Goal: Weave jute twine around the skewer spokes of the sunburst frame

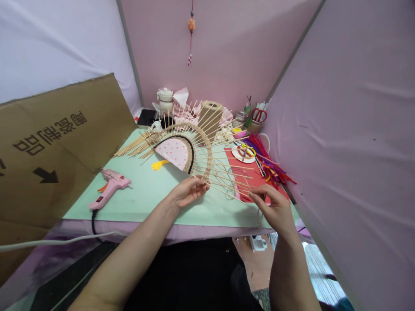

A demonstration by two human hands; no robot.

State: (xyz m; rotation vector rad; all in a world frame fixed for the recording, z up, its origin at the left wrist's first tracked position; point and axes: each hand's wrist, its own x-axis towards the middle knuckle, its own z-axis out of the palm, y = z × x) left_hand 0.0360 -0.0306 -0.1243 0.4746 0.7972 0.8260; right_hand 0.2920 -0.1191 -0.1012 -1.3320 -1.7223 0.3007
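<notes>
A half-round fan frame (207,144) of thin wooden sticks spreads over the mat. Its core is pink dotted cloth (173,151) with a black edge, and bands of twine are woven through the sticks. At the frame's lower right end, my left hand (193,190) pinches the woven band between thumb and fingers. My right hand (274,207) is closed near the stick tips, with twine (260,216) hanging beneath it; its fingertips partly hide what they grip. Loose loops of twine (229,188) lie between the hands. A yellow tassel (159,165) pokes out beneath the cloth.
A pink glue gun (110,188) lies at left beside a cardboard panel (65,142). Behind the fan stand a large twine spool (210,119) and a white bottle (165,101). Red sheets (233,166), coloured pipe cleaners (270,162) and red-handled scissors (259,115) are at right.
</notes>
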